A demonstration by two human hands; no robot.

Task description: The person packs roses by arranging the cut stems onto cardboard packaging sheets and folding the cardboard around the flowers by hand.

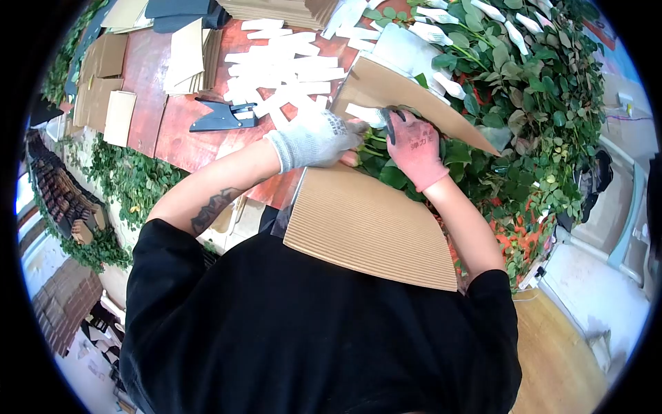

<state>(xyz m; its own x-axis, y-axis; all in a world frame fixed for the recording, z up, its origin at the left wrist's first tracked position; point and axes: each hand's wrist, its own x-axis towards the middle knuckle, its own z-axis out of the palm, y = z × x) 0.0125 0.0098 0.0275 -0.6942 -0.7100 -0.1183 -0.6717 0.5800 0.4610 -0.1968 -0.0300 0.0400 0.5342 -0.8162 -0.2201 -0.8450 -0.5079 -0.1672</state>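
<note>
My left hand (325,140), in a pale grey knit glove, has its fingers closed at the heads of rose stems lying on corrugated cardboard (369,224). A pinkish rose head (350,158) shows just below its fingers. My right hand (416,146) wears a red glove with dark fingertips. Its fingers are curled at a rose in a white sleeve (365,113), beside the left fingertips. Green rose leaves (393,176) spread under the right hand. Behind both hands rises a brown cardboard flap (414,96). What lies inside the left fingers is mostly hidden.
White paper sleeves (276,69) are scattered on the red table (148,127). A black stapler (224,116) lies at their near side. Cardboard pieces (186,58) are stacked at the left. Sleeved roses with dense foliage (510,83) fill the right side.
</note>
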